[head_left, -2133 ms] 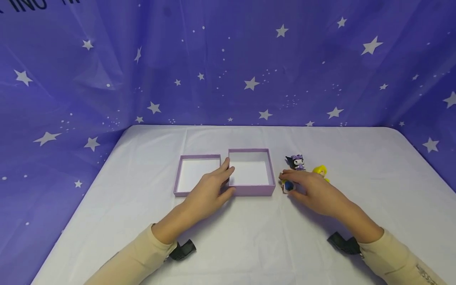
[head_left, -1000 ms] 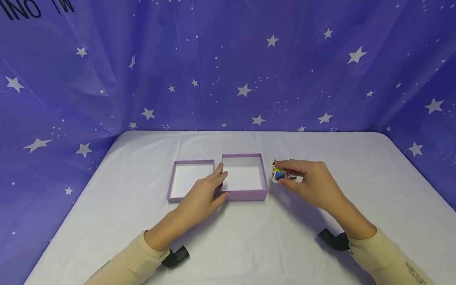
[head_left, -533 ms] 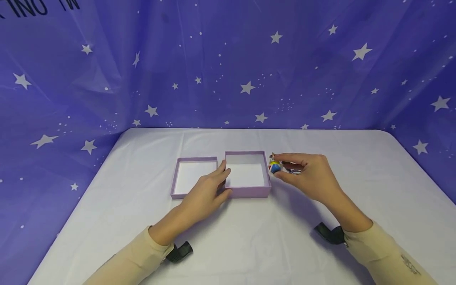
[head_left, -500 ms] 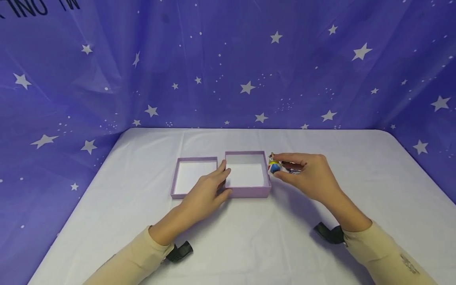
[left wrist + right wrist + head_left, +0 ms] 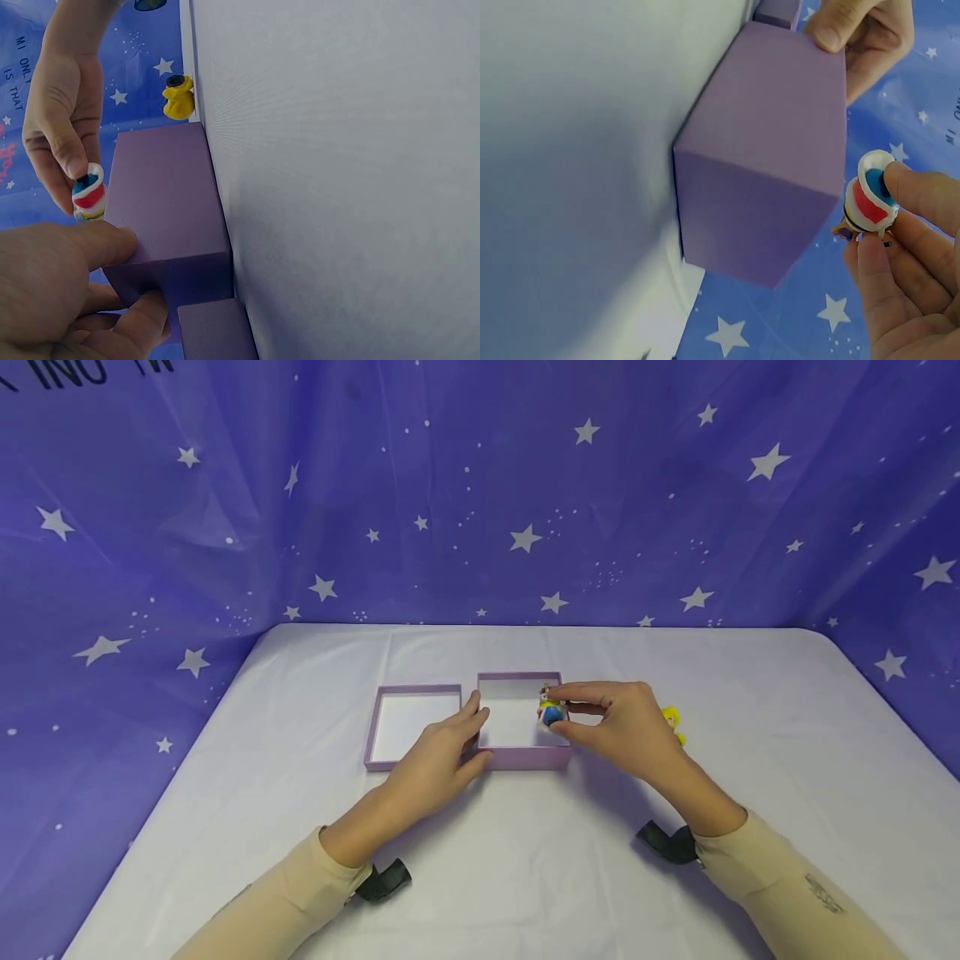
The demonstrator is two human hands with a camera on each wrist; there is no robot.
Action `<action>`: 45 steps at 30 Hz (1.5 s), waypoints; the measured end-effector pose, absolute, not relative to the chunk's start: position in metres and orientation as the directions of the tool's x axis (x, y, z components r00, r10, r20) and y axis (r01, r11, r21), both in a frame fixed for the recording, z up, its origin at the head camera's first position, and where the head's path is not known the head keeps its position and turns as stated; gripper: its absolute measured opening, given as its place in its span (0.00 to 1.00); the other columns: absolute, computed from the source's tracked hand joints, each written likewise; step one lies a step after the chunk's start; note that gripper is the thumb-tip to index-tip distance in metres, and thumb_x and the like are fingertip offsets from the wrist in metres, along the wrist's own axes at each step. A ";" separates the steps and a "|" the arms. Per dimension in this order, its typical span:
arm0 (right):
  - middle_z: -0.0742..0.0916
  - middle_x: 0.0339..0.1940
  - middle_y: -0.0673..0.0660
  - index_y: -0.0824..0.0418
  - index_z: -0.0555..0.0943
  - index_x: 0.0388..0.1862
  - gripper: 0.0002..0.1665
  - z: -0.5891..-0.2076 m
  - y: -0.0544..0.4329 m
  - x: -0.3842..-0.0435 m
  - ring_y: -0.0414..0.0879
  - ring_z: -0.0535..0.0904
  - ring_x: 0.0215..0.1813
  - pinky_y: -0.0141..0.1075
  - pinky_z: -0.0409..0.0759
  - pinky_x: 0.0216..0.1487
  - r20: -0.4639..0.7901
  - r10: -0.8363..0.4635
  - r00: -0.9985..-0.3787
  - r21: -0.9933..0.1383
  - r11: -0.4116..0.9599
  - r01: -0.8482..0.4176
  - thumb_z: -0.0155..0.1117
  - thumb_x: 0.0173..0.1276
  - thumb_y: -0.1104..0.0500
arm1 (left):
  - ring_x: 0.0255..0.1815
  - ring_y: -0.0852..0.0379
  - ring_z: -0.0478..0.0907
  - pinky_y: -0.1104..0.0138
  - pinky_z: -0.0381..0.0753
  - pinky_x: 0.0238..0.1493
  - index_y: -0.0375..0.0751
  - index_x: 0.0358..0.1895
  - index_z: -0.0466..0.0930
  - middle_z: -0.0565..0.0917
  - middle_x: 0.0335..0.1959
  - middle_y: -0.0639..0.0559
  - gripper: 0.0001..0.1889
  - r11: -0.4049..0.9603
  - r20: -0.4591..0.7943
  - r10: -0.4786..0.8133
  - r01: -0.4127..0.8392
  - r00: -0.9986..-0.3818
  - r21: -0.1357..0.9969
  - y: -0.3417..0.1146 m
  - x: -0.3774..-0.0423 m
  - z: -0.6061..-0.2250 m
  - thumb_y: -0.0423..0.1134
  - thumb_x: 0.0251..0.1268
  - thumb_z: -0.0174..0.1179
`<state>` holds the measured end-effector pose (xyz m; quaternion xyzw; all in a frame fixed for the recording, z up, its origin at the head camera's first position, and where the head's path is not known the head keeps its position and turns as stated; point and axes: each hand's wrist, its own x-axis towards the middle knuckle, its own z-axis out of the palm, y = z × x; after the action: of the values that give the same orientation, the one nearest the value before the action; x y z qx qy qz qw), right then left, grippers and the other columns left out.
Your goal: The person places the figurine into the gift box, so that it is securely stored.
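Note:
A small toy figurine [image 5: 551,710] in white, blue, red and yellow is pinched between the thumb and fingers of my right hand [image 5: 626,727]. It hangs above the right part of an open purple box [image 5: 525,760] with a white inside. In the right wrist view the figurine's underside [image 5: 870,195] is turned toward the camera, beside the box's upper edge. My left hand [image 5: 435,768] grips the box's near left corner. Its thumb [image 5: 116,244] lies on the front wall and its fingers on the left side.
A shallow purple lid [image 5: 412,727] lies left of the box, partly behind my left hand. On the right, a yellow-haired figurine [image 5: 672,725] stands on the white-covered table [image 5: 525,860]. A purple star-printed curtain [image 5: 480,493] closes off the back and sides.
My right hand has lifted the figurine from the table right of the box and carried it left over the box. A dark-and-purple figurine seen earlier is now out of sight. My left hand stays put.

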<state>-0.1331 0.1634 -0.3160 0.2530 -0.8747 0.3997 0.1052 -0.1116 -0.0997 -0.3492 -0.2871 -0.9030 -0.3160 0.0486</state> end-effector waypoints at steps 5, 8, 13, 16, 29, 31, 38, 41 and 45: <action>0.89 0.43 0.46 0.52 0.89 0.47 0.22 -0.319 0.153 -0.137 0.40 0.86 0.44 0.35 0.83 0.46 0.361 -0.387 -0.848 -0.643 0.556 -0.527 0.81 0.51 0.58 | 0.69 0.47 0.64 0.59 0.65 0.67 0.26 0.67 0.68 0.60 0.72 0.34 0.31 0.638 0.261 0.483 0.540 -0.836 0.549 -0.100 -0.113 -0.350 0.37 0.64 0.65; 0.89 0.42 0.45 0.52 0.89 0.46 0.21 -0.322 0.148 -0.139 0.39 0.85 0.44 0.35 0.83 0.45 0.344 -0.399 -0.850 -0.642 0.561 -0.523 0.81 0.51 0.58 | 0.69 0.47 0.64 0.59 0.66 0.67 0.26 0.67 0.68 0.60 0.72 0.33 0.31 0.631 0.259 0.488 0.542 -0.833 0.555 -0.100 -0.113 -0.351 0.37 0.65 0.65; 0.89 0.42 0.44 0.52 0.89 0.45 0.21 -0.327 0.139 -0.145 0.38 0.85 0.46 0.34 0.83 0.46 0.311 -0.435 -0.845 -0.625 0.576 -0.527 0.81 0.50 0.56 | 0.69 0.47 0.64 0.59 0.66 0.67 0.26 0.67 0.68 0.60 0.72 0.33 0.30 0.627 0.263 0.489 0.545 -0.832 0.557 -0.100 -0.113 -0.350 0.37 0.65 0.65; 0.89 0.43 0.45 0.52 0.89 0.44 0.20 -0.327 0.134 -0.149 0.39 0.85 0.46 0.34 0.83 0.47 0.281 -0.459 -0.843 -0.621 0.583 -0.524 0.82 0.50 0.56 | 0.69 0.48 0.63 0.60 0.65 0.67 0.26 0.67 0.68 0.60 0.72 0.34 0.30 0.632 0.256 0.487 0.539 -0.835 0.557 -0.099 -0.113 -0.350 0.38 0.65 0.65; 0.89 0.39 0.45 0.52 0.90 0.43 0.19 -0.323 0.112 -0.161 0.37 0.82 0.34 0.34 0.79 0.32 0.175 -0.552 -0.815 -0.572 0.617 -0.541 0.81 0.50 0.54 | 0.69 0.47 0.64 0.59 0.65 0.68 0.28 0.67 0.68 0.60 0.72 0.34 0.31 0.639 0.252 0.483 0.534 -0.839 0.553 -0.099 -0.113 -0.350 0.37 0.65 0.65; 0.90 0.38 0.45 0.52 0.90 0.42 0.18 -0.324 0.109 -0.164 0.37 0.83 0.35 0.33 0.80 0.34 0.176 -0.576 -0.799 -0.565 0.606 -0.561 0.81 0.50 0.56 | 0.69 0.47 0.64 0.59 0.65 0.67 0.29 0.68 0.68 0.60 0.72 0.34 0.31 0.639 0.257 0.482 0.537 -0.838 0.551 -0.099 -0.113 -0.350 0.37 0.65 0.65; 0.89 0.33 0.44 0.52 0.91 0.38 0.14 -0.327 0.097 -0.172 0.37 0.85 0.37 0.30 0.82 0.39 0.110 -0.621 -0.776 -0.561 0.606 -0.564 0.80 0.50 0.59 | 0.68 0.47 0.65 0.59 0.67 0.66 0.31 0.68 0.68 0.60 0.72 0.34 0.30 0.634 0.255 0.483 0.535 -0.838 0.559 -0.100 -0.114 -0.349 0.37 0.65 0.65; 0.89 0.31 0.42 0.51 0.91 0.36 0.12 -0.328 0.093 -0.174 0.34 0.83 0.33 0.29 0.81 0.37 0.094 -0.644 -0.759 -0.540 0.608 -0.582 0.80 0.51 0.58 | 0.68 0.47 0.65 0.60 0.67 0.66 0.32 0.68 0.68 0.60 0.72 0.34 0.30 0.629 0.260 0.485 0.539 -0.835 0.560 -0.100 -0.114 -0.350 0.37 0.65 0.65; 0.89 0.29 0.42 0.51 0.91 0.35 0.11 -0.327 0.091 -0.176 0.32 0.82 0.32 0.31 0.80 0.38 0.055 -0.654 -0.754 -0.528 0.622 -0.578 0.80 0.51 0.58 | 0.68 0.47 0.65 0.59 0.68 0.66 0.31 0.68 0.68 0.61 0.72 0.33 0.30 0.624 0.265 0.488 0.545 -0.831 0.560 -0.100 -0.113 -0.350 0.37 0.65 0.65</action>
<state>-0.1760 0.0906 -0.3274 0.3433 -0.8977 0.2667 -0.0714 -0.1134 -0.0998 -0.3498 -0.2870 -0.9000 -0.3251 0.0435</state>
